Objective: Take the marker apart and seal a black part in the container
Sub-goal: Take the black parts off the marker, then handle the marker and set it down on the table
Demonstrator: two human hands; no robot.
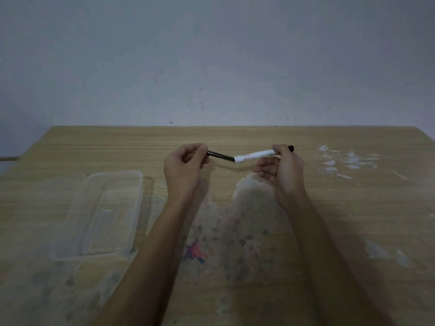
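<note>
Both hands are raised over the middle of the wooden table (235,137). My right hand (282,170) grips the white marker barrel (255,155) near its right end, where a black tip (291,148) pokes out past the fingers. My left hand (186,165) pinches the left end of a thin black inner part (220,155). This black part slants down to the barrel's open left end and meets it at an angle. A clear plastic container (106,212) lies open on the table at the left, apart from both hands.
A clear lid (40,198) seems to lie under or beside the container's left side. White scuffed patches (346,161) mark the table at the right, and a red and blue scribble (195,252) sits between my forearms. A grey wall rises behind the table's far edge.
</note>
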